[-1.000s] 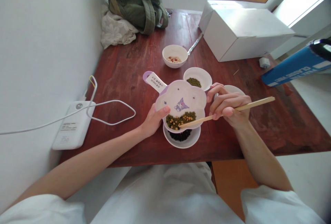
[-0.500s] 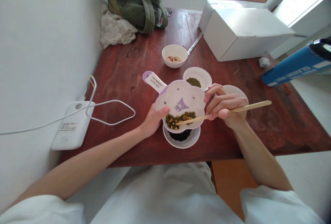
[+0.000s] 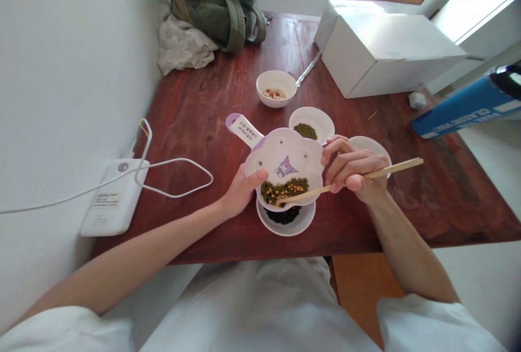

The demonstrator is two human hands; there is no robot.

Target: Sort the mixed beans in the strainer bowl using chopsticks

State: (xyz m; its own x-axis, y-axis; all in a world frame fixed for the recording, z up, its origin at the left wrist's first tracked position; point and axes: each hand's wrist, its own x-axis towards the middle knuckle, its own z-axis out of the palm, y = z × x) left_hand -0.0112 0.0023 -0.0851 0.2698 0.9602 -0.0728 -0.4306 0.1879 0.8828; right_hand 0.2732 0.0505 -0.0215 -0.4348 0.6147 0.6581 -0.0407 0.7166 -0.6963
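Note:
My left hand [image 3: 244,189] grips the left rim of a flower-shaped bowl [image 3: 271,148] with a handle and a cartoon print, its thumb over the edge. The bowl tilts toward me, and mixed green and yellow beans [image 3: 280,191] have gathered at its near side. In my right hand [image 3: 352,166] are wooden chopsticks [image 3: 396,168], their tips among the beans. Below the tilted bowl, partly covered by it, sits a white bowl [image 3: 303,225] of black beans [image 3: 285,215]. A white bowl [image 3: 323,121] of green beans [image 3: 305,131] stands just behind.
Farther back is a white bowl [image 3: 277,80] with pale and reddish pieces. Another white bowl [image 3: 372,146] is partly hidden by my right hand. Around them are a white box [image 3: 391,48], a blue bottle [image 3: 464,105], a green bag [image 3: 215,5] and a power bank [image 3: 112,200] with a cable.
The chopstick tips have shifted slightly lower in the tilted bowl, and the yellow and green beans there have been stirred a little. Both hands keep their hold.

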